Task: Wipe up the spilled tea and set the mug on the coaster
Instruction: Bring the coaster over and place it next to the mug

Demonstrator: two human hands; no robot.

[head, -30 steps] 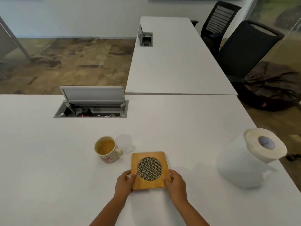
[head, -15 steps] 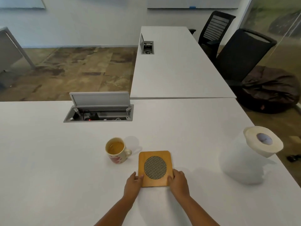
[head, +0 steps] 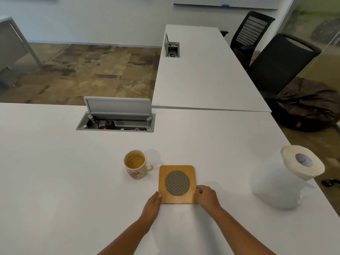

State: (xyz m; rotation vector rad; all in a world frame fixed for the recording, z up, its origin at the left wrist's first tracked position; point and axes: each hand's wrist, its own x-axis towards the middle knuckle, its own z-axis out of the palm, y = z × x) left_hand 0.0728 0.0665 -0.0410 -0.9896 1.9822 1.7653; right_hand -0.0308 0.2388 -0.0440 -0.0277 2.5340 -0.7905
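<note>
Fingers [head: 159, 196] against square wooden coaster [head: 177, 184]

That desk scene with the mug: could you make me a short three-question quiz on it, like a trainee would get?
1. True or false: the mug already stands on the coaster.
2. Which hand touches the coaster? A) left hand only B) right hand only C) both
3. Fill in: the paper roll stands to the ____ of the coaster.

Key
1. False. It stands on the table, just left of the coaster, with tea in it.
2. C. One hand is at each near corner.
3. Right, near the table's edge.
</note>
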